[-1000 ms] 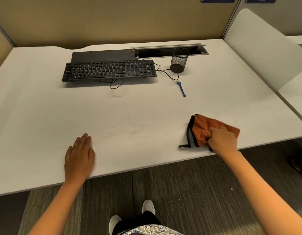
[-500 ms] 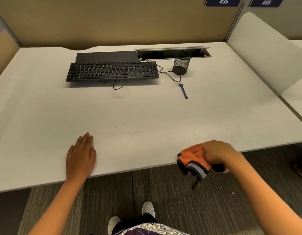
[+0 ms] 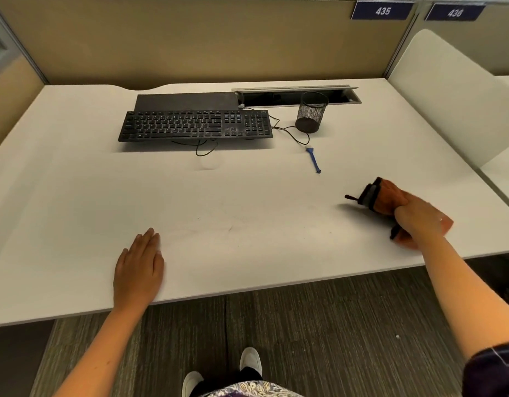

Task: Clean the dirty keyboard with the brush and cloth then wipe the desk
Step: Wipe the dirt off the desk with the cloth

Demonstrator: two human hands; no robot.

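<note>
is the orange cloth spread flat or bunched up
Bunched up: the right hand grips the cloth in a wad over the desk.

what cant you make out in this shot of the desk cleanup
Head view, the only one:
- Right hand fingers: hidden in the bunched orange cloth.
- Brush bristles: too small to see.
- Keyboard dirt and legends: too small.
- Cable tray contents: in shadow.
- Mesh cup contents: dark.

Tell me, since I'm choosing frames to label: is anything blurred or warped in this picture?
Head view: the right hand and its orange cloth are smeared by motion; the keyboard and blue brush are sharp; the wide lens bows the desk edges; soft shadow under the cloth, no glare.
</note>
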